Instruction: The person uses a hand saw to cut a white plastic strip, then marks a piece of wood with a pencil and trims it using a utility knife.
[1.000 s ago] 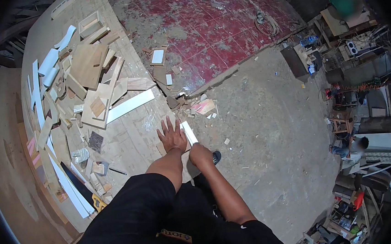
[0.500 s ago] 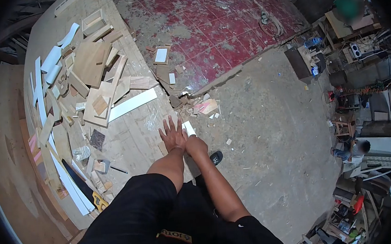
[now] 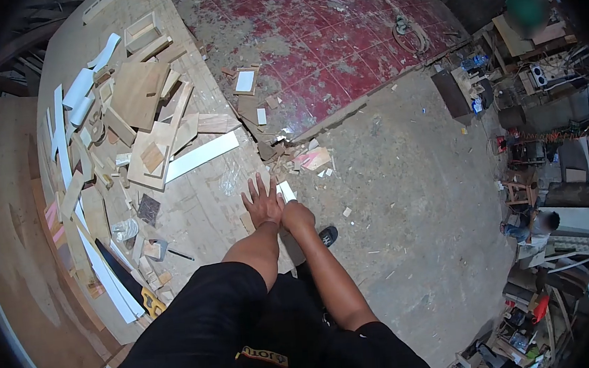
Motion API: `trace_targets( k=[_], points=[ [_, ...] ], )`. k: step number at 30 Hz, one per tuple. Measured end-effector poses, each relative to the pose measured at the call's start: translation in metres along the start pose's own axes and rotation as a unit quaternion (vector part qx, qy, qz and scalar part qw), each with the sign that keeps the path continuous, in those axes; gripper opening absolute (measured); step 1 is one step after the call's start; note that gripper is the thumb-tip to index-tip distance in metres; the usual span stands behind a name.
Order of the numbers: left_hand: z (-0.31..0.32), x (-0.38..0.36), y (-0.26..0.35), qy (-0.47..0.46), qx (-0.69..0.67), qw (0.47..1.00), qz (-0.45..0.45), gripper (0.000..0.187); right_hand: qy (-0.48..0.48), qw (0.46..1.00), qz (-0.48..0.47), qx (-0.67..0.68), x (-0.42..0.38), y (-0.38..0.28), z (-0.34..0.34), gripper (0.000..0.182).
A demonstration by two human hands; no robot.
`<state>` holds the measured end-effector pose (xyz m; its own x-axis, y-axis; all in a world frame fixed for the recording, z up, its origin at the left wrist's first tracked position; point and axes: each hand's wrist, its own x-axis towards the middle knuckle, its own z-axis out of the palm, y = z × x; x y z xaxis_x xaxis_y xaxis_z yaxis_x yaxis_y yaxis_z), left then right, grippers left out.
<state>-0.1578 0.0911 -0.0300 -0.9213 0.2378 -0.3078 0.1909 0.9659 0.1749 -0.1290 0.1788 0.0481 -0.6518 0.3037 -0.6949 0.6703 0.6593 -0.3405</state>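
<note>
My left hand (image 3: 263, 203) lies flat with fingers spread near the worktable's edge. A small piece of light wood (image 3: 247, 221) shows beside its wrist. Right against it, my right hand (image 3: 298, 215) is closed in a fist; what it grips is hidden beneath the fingers. A white strip (image 3: 286, 191) sticks out just beyond the two hands, at the table edge. Farther up the worktable (image 3: 202, 191) lies a longer white board (image 3: 202, 156).
Wood offcuts (image 3: 138, 92) and white strips are heaped on the left. A handsaw (image 3: 125, 277) with a yellow handle and a dark pencil (image 3: 180, 254) lie nearer me. Scraps (image 3: 313, 158) litter the concrete floor (image 3: 413, 195). Another person (image 3: 536, 225) is at the far right.
The whole view has shifted very slightly. Both hands keep nearly the same place and pose at the table edge.
</note>
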Motion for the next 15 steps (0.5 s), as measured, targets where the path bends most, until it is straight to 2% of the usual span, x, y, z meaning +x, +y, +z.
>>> trace_targets(
  k=[3,7,10,15],
  points=[
    [-0.005,-0.004,0.002,0.007,0.002,1.000,0.001,0.058,-0.018,0.999,0.032,0.012,-0.004,0.006,-0.001,0.035],
    [-0.010,-0.005,0.004,0.024,-0.016,1.000,0.003,0.059,-0.010,1.000,0.028,0.005,-0.052,0.041,0.007,0.035],
    [-0.008,-0.007,0.003,0.008,0.002,1.000,-0.002,0.058,-0.023,0.999,0.041,-0.007,-0.069,0.036,-0.006,0.035],
    [-0.010,-0.005,0.004,0.000,-0.003,1.000,-0.003,0.057,-0.030,0.999,0.025,0.007,-0.016,0.007,-0.007,0.036]
  ],
)
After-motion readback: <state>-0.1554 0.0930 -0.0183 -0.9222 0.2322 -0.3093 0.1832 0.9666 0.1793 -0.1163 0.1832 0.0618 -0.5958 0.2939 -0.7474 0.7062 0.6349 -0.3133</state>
